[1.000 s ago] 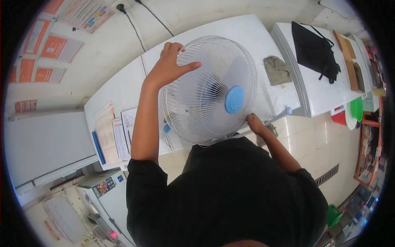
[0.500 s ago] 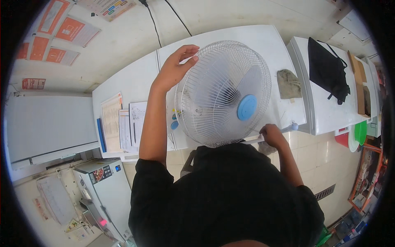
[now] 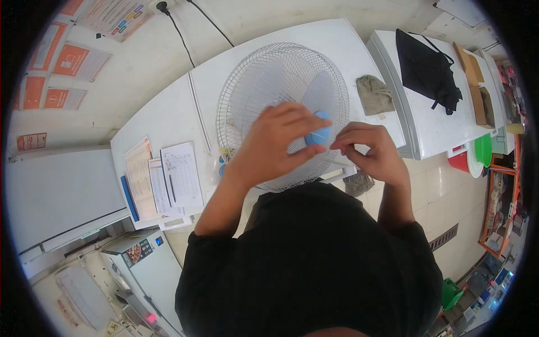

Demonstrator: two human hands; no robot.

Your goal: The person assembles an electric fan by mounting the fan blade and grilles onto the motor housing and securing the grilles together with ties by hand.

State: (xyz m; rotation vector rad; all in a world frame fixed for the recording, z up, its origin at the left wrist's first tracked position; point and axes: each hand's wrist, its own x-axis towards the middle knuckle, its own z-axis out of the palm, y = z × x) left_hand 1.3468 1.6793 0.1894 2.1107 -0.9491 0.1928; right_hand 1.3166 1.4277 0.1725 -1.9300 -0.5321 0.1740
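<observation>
White counter (image 3: 168,112) is carrying a big white fan (image 3: 281,90), sitting near the counter's front edge, cage facing up at me. Papers (image 3: 168,177) are lying at the left front corner, a grey rag (image 3: 373,94) by the right edge. Left hand (image 3: 281,147) is spreading open over the fan's blue hub (image 3: 321,133), fingertips touching it. Right hand (image 3: 373,150) is pinching its fingers together just beside that hub.
</observation>
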